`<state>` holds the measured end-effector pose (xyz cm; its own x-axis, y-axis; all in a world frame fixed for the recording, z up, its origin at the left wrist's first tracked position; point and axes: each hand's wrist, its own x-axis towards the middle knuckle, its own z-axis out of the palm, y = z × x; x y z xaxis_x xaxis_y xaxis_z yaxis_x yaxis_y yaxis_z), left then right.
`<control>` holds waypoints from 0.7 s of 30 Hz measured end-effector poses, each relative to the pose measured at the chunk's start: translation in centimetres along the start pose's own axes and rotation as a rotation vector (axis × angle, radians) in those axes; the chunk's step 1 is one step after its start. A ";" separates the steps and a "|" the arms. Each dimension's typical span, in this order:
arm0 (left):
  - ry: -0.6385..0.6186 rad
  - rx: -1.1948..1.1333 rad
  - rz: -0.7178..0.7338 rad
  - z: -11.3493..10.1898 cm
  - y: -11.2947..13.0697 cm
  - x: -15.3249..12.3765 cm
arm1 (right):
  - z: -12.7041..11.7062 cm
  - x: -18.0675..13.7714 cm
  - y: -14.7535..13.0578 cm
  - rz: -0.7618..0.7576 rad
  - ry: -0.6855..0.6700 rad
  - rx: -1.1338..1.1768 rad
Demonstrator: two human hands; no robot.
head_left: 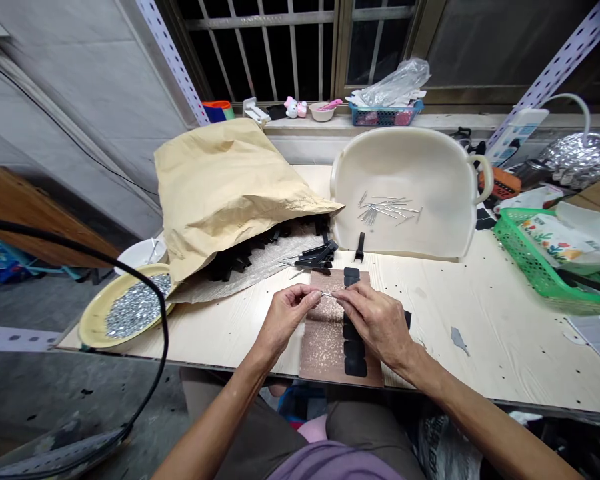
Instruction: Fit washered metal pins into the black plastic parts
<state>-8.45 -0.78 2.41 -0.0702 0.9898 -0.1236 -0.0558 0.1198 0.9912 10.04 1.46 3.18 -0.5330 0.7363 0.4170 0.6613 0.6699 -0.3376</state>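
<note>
My left hand (289, 312) and my right hand (380, 321) meet over a worn brown board (323, 347), fingertips pinched. Between them runs a small, thin silvery metal pin (327, 294), its ends covered by my fingers. Under my right hand, a column of black flat pieces (355, 367) lies along the board, partly hidden. Just beyond the board is a pile of black strips with metal pins (316, 257). One black clip-like piece (360, 247) rests against the front of a cream plastic tub (405, 247), which holds several loose thin metal rods (387, 208).
A large paper sack (225, 187) spills black pieces at back left. Beside it stand a yellow bowl (93, 330) of small silvery parts and a white bowl (130, 257). A green basket (530, 267) sits at right. A black cable (165, 320) loops across the left foreground.
</note>
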 end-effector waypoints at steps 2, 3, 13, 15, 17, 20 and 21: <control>0.003 0.015 -0.003 0.1 0.0 0.0 | -0.1 0.0 0.0 0.002 -0.003 -0.013; 0.004 0.019 -0.003 0.2 0.0 0.0 | -0.1 0.0 0.0 0.001 -0.005 -0.022; 0.025 0.134 0.023 0.3 -0.4 0.1 | -0.4 -0.1 0.1 -0.030 -0.016 -0.124; 0.023 0.213 0.073 0.3 -0.4 -0.1 | -0.3 -0.1 0.2 -0.029 -0.025 -0.120; 0.026 0.292 0.142 0.4 -0.4 -0.3 | -0.3 -0.1 0.3 -0.027 -0.029 -0.112; 0.034 0.319 0.167 0.6 -0.3 -0.3 | -0.1 -0.3 0.5 -0.021 -0.021 -0.078; 0.031 0.302 0.143 0.7 -0.3 -0.3 | 0.0 -0.3 0.5 -0.019 -0.011 -0.067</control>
<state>-7.75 -1.05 2.18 -0.0861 0.9961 0.0212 0.2542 0.0014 0.9671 10.58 1.59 2.91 -0.5511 0.7250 0.4131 0.6848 0.6759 -0.2724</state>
